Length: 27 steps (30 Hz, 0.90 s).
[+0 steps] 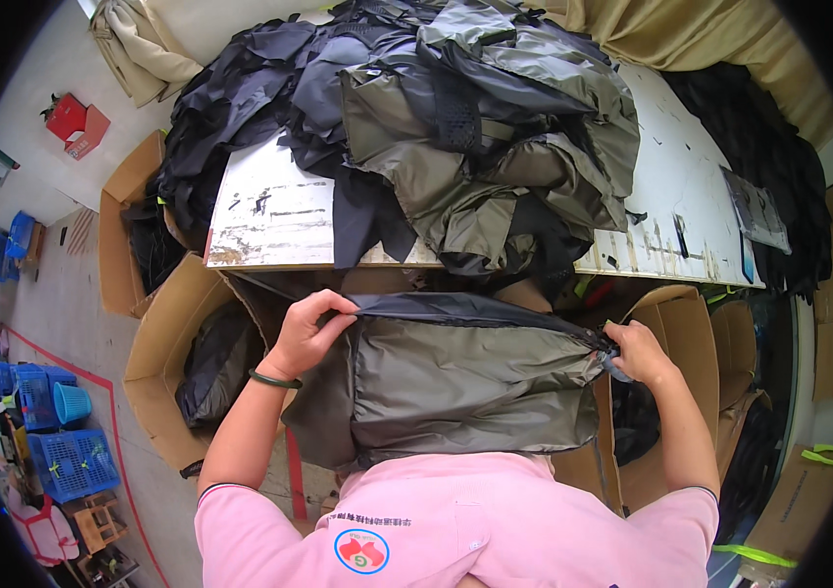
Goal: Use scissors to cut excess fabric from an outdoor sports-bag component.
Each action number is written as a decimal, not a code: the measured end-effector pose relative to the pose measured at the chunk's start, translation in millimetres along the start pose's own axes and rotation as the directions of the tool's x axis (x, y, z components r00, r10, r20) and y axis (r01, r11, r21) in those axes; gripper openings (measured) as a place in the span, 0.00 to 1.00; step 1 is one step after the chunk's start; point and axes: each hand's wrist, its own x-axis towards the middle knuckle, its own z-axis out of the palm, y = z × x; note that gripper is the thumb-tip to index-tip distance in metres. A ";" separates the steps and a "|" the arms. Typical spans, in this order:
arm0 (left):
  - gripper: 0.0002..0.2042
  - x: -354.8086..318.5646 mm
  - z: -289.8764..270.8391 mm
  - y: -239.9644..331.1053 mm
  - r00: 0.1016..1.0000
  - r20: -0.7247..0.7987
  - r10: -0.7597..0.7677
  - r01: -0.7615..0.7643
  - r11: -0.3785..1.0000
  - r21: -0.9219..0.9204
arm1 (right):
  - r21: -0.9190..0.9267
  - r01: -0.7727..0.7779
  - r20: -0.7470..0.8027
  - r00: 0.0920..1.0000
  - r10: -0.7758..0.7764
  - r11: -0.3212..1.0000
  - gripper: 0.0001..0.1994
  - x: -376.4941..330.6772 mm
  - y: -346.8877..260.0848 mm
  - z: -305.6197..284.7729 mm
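A sewn panel of shiny olive-grey fabric (475,387) with a dark strip along its far edge is stretched between my hands, close to my body. My left hand (310,338) pinches the far left corner between thumb and fingers. At the far right corner, my right hand (637,351) is closed around the gathered edge. Something small and blue-grey shows by its fingers, too small to name. Beyond my hands, a heap of dark and olive fabric pieces (495,186) covers much of the white table (274,211) and hangs over its front edge.
Open cardboard boxes with dark fabric stand at the left (156,367) and right (681,343). Black fabric (759,147) hangs off the table's right end. Blue plastic crates (73,461) sit on the floor at far left, beyond a red line. A clear plastic sheet (755,211) lies on the table's right.
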 end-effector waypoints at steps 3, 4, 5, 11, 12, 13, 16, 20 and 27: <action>0.03 -11.7 -10.3 16.5 0.988 0.069 -0.140 0.154 0.950 -0.272 | -0.058 0.041 -0.005 0.999 -0.041 0.997 0.19 10.5 -0.4 -4.2; 0.03 -14.3 -11.7 20.1 0.975 0.104 -0.196 0.222 0.875 -0.431 | -0.063 0.051 -0.004 0.999 -0.051 0.997 0.19 14.4 -3.0 -7.4; 0.03 -15.8 -12.2 23.6 0.976 0.093 -0.199 0.219 0.875 -0.432 | -0.095 0.060 0.005 0.998 -0.060 0.994 0.17 19.6 -8.5 -12.2; 0.02 -28.8 -18.9 30.5 0.972 -0.006 -0.236 0.195 0.818 -0.541 | -0.029 0.274 -0.198 0.941 -0.275 0.961 0.21 55.0 -87.9 -28.1; 0.02 -31.8 -20.8 31.6 0.968 0.007 -0.249 0.211 0.806 -0.553 | 0.013 0.320 -0.221 0.925 -0.310 0.947 0.22 62.0 -112.8 -32.5; 0.02 -34.0 -22.6 31.8 0.965 0.021 -0.262 0.227 0.792 -0.566 | 0.043 0.361 -0.221 0.913 -0.344 0.931 0.22 69.4 -133.5 -32.6; 0.02 -36.5 -23.1 34.0 0.962 0.041 -0.270 0.245 0.789 -0.563 | 0.053 0.467 -0.189 0.873 -0.450 0.883 0.24 89.0 -175.7 -27.0; 0.03 -38.8 -23.8 40.1 0.961 0.046 -0.273 0.251 0.789 -0.561 | -0.019 0.547 -0.119 0.830 -0.545 0.837 0.20 110.1 -210.2 -24.8; 0.03 -39.1 -26.6 45.5 0.959 0.073 -0.274 0.264 0.769 -0.582 | 0.110 0.582 -0.058 0.813 -0.579 0.806 0.21 122.1 -232.1 -26.9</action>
